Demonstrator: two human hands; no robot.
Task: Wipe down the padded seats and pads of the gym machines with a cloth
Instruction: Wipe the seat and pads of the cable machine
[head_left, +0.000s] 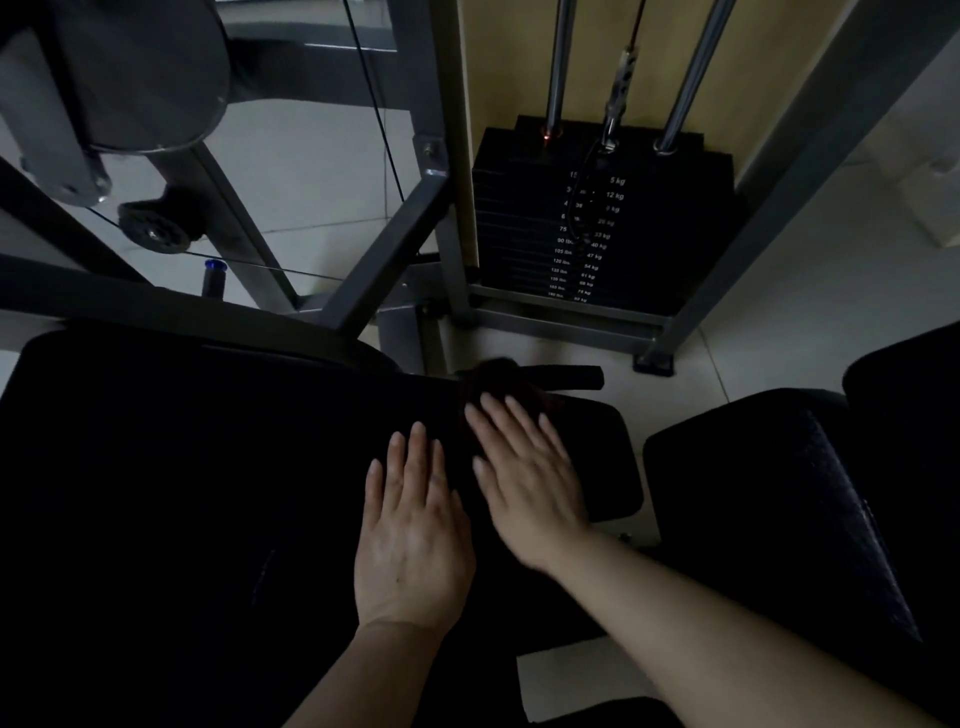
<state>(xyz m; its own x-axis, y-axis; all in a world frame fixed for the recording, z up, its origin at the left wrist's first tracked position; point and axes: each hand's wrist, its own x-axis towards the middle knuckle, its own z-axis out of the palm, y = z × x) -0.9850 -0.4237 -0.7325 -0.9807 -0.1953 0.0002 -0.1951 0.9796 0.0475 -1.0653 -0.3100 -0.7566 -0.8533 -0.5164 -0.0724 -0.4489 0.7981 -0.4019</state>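
Two bare forearms in shot, no sleeves showing. Left hand (413, 535) and right hand (530, 480): no rings, no watch, short plain nails.

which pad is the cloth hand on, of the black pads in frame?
The small black pad in the centre, right of the big seat pad. The right hand presses the dark cloth on its far edge; the textured pad at right is untouched.

The frame is dim and underexposed: the black padded seat (182, 493) in the lower left sinks into near-solid shadow with no visible texture. The pale floor tiles (322, 171) at upper centre and right catch the most light. Straight frame bars bow toward the edges from wide-angle distortion, and detail is soft throughout.
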